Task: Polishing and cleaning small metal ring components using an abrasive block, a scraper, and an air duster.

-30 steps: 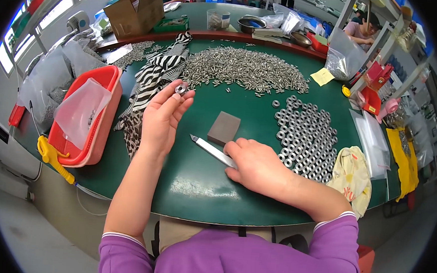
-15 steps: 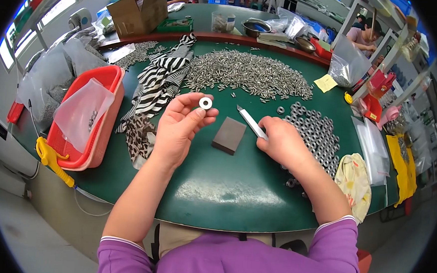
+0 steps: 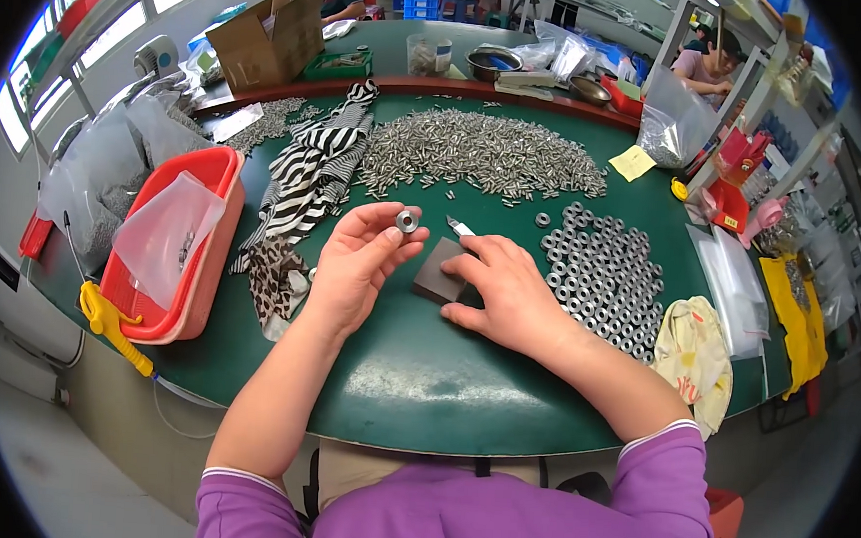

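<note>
Left hand [image 3: 356, 269] now pinches one metal ring [image 3: 407, 220] at its fingertips, raised off the green table [image 3: 414, 377], hole facing up. Right hand [image 3: 508, 293] has dropped flat, palm down, loosely closed over a thin blade tool [image 3: 460, 227] whose tip pokes out just beyond its fingers. Half a second ago that tool was lifted toward the ring; now it rests beside the grey block [image 3: 438, 274], between the hands. The ring has barely shifted; it looks like inspection, with scraping paused.

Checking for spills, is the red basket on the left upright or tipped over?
Upright: the red basket sits flat on the green table, open side up, with a clear plastic bag lying inside.
</note>
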A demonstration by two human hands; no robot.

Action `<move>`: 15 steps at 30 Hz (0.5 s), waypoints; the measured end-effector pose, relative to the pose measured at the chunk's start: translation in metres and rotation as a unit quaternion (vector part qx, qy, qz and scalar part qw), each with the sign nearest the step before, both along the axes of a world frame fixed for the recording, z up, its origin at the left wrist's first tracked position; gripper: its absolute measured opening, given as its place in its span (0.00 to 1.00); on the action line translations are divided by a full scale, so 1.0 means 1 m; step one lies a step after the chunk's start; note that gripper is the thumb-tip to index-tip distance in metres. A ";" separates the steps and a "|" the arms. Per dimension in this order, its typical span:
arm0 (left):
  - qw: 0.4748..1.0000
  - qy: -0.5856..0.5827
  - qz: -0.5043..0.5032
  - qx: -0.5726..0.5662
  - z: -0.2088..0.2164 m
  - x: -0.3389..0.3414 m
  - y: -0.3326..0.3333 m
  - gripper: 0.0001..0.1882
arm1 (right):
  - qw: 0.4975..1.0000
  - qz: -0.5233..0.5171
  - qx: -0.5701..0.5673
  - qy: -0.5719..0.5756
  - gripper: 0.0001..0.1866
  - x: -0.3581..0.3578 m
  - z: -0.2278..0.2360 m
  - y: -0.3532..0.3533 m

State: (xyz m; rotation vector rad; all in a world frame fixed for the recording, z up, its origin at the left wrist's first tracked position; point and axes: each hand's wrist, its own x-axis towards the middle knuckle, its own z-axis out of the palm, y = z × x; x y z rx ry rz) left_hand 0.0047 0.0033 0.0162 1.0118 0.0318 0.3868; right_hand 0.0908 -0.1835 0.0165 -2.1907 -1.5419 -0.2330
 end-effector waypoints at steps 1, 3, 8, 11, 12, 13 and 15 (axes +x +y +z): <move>1.000 0.002 -0.004 -0.003 0.000 0.000 0.000 0.12 | 1.000 -0.002 0.000 -0.002 0.26 0.000 -0.001 0.001; 1.000 0.006 -0.006 -0.005 -0.001 -0.001 0.001 0.12 | 0.999 -0.009 -0.003 0.039 0.24 0.000 -0.002 0.002; 1.000 0.010 -0.002 -0.011 -0.003 -0.001 0.005 0.13 | 0.985 -0.053 0.162 0.024 0.27 0.011 0.024 0.001; 1.000 0.009 -0.009 -0.025 -0.003 0.001 0.001 0.13 | 0.967 -0.025 0.232 0.102 0.27 0.016 0.041 -0.003; 1.000 0.010 -0.013 -0.023 -0.003 0.001 0.000 0.13 | 0.962 -0.014 0.241 0.131 0.28 0.016 0.041 -0.002; 1.000 0.010 -0.017 -0.021 -0.004 0.000 0.000 0.13 | 0.961 -0.014 0.241 0.131 0.28 0.015 0.040 -0.002; 0.999 0.014 -0.027 -0.015 -0.007 0.001 0.000 0.13 | 0.960 0.000 0.238 0.148 0.29 0.014 0.038 -0.001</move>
